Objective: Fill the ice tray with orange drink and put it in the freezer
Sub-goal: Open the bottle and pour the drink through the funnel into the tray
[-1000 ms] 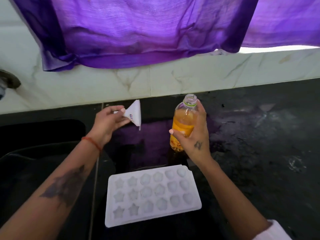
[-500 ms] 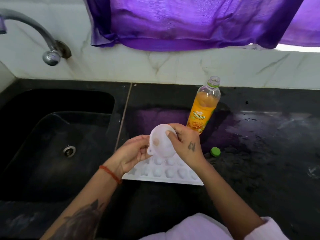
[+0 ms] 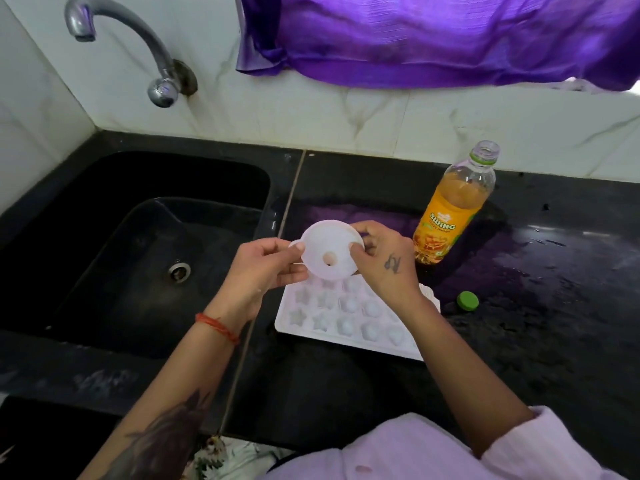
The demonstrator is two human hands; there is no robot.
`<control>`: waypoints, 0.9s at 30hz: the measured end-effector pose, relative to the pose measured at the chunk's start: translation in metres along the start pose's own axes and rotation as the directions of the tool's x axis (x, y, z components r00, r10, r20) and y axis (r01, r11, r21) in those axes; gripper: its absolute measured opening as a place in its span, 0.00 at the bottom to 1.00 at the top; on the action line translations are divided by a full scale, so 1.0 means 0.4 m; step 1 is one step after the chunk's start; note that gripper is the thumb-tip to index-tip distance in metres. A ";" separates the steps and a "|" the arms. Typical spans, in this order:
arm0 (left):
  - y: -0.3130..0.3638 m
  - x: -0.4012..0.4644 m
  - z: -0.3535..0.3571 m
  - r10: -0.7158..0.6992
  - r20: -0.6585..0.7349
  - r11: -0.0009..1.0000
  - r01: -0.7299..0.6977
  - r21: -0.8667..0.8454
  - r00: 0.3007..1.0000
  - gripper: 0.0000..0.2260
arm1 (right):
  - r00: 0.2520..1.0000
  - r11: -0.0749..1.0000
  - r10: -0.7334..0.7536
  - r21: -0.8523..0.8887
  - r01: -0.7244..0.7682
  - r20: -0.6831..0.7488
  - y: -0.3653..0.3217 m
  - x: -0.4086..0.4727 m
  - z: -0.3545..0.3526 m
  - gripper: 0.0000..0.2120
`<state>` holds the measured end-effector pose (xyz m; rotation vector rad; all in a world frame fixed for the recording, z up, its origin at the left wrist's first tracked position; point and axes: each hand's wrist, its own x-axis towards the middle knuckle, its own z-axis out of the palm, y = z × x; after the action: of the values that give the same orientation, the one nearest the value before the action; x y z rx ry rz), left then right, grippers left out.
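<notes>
Two hands, left hand (image 3: 263,268) and right hand (image 3: 384,265), hold one funnel (image 3: 329,251) over one ice tray (image 3: 332,320).

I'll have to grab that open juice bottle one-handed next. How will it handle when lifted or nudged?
The bottle is tall and narrow, so a nudge near its neck could tip it. With its green cap off on the counter, it would likely spill. It looks over half full, so probably fairly weighty; thin clear plastic may flex.
</notes>
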<state>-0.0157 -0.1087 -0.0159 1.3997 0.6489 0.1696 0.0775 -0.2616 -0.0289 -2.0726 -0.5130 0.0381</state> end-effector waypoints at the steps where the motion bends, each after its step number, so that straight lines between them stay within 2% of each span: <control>1: 0.000 0.004 -0.004 0.001 -0.022 1.000 -0.002 -0.019 1.000 0.05 | 1.000 1.000 -0.002 0.011 0.002 0.020 -0.007 0.001 0.002 0.11; 4: 0.000 0.013 -0.019 -0.023 -0.049 0.998 0.020 -0.067 0.999 0.03 | 0.993 0.993 0.041 0.110 -0.053 0.109 -0.021 0.003 -0.012 0.13; 6: 0.000 0.021 -0.031 -0.040 -0.068 0.997 0.035 -0.068 0.997 0.03 | 0.997 0.991 0.048 0.121 -0.055 0.063 -0.016 0.002 -0.040 0.16; 8: 0.002 0.028 -0.045 -0.064 -0.079 0.996 0.058 -0.074 0.995 0.03 | 0.990 0.993 -0.005 0.120 0.022 -0.140 -0.001 -0.004 -0.082 0.16; 9: 0.002 0.032 -0.051 -0.076 -0.080 0.995 0.070 -0.075 0.994 0.03 | 0.962 0.994 -0.031 0.097 0.059 -0.271 0.010 -0.006 -0.105 0.17; 11: 0.000 0.038 -0.061 -0.101 -0.079 0.993 0.096 -0.068 0.992 0.03 | 0.868 0.997 -0.060 0.021 0.081 -0.492 0.039 -0.007 -0.147 0.23; 13: -0.004 0.042 -0.068 -0.122 -0.087 0.991 0.118 -0.058 0.989 0.03 | 0.799 0.999 -0.034 -0.012 0.034 -0.600 0.077 0.004 -0.173 0.32; 14: -0.007 0.044 -0.069 -0.130 -0.091 0.991 0.125 -0.055 0.987 0.02 | 0.795 1.000 0.013 0.004 -0.014 -0.607 0.096 0.016 -0.181 0.37; 16: -0.011 0.046 -0.070 -0.138 -0.096 0.990 0.133 -0.051 0.986 0.02 | 0.833 0.993 0.115 0.060 -0.099 -0.541 0.126 0.048 -0.188 0.45; 19: -0.016 0.054 -0.065 -0.157 -0.092 0.987 0.153 -0.051 0.983 0.02 | 0.901 0.986 0.154 0.120 -0.114 -0.405 0.155 0.094 -0.181 0.52; 22: -0.023 0.062 -0.061 -0.156 -0.112 0.988 0.153 -0.035 0.981 0.02 | 0.912 0.986 0.156 0.106 -0.125 -0.379 0.173 0.120 -0.165 0.50; 27: -0.038 0.066 -0.066 -0.171 -0.129 0.984 0.162 -0.078 0.977 0.02 | 0.896 0.993 0.121 0.044 -0.113 -0.428 0.188 0.140 -0.164 0.40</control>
<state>-0.0116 -0.0764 -0.0395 1.2700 0.8619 0.1523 0.1692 -0.3277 -0.0459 -2.0110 -0.1136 -0.3381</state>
